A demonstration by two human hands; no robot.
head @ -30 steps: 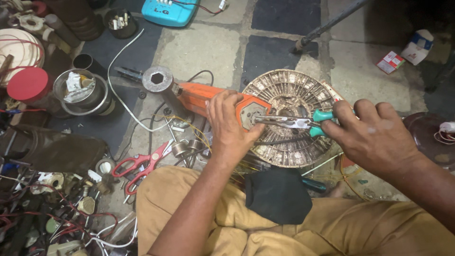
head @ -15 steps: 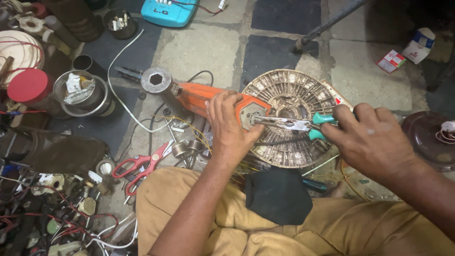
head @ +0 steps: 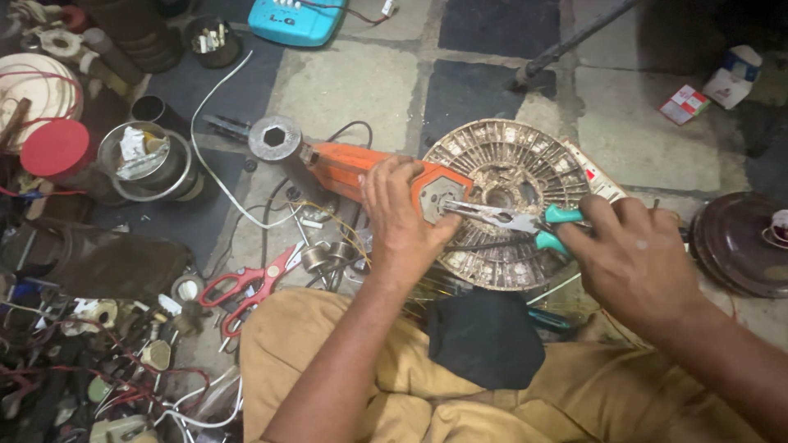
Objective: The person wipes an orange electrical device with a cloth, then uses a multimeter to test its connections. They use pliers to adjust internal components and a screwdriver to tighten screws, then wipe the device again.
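My left hand (head: 400, 221) grips the orange body of an angle grinder (head: 345, 166), whose open rear end faces right. My right hand (head: 636, 261) holds long-nose pliers (head: 507, 219) with teal handles. The pliers' tips reach into the open end of the orange housing. Behind the pliers, flat on the tiled floor, lies a round, dusty, finned metal rotor disc (head: 509, 168). A black cloth (head: 484, 336) rests on my lap between both arms.
Red-handled scissors (head: 250, 287) lie left of my knee. Metal cans (head: 148, 160), a red lid (head: 53, 148), wires and small parts crowd the left side. A blue device (head: 300, 18) sits at the top, a dark round lid (head: 739, 242) at right.
Both hands and the pliers stay at the grinder's open end; the view has shifted slightly, nothing else has moved.
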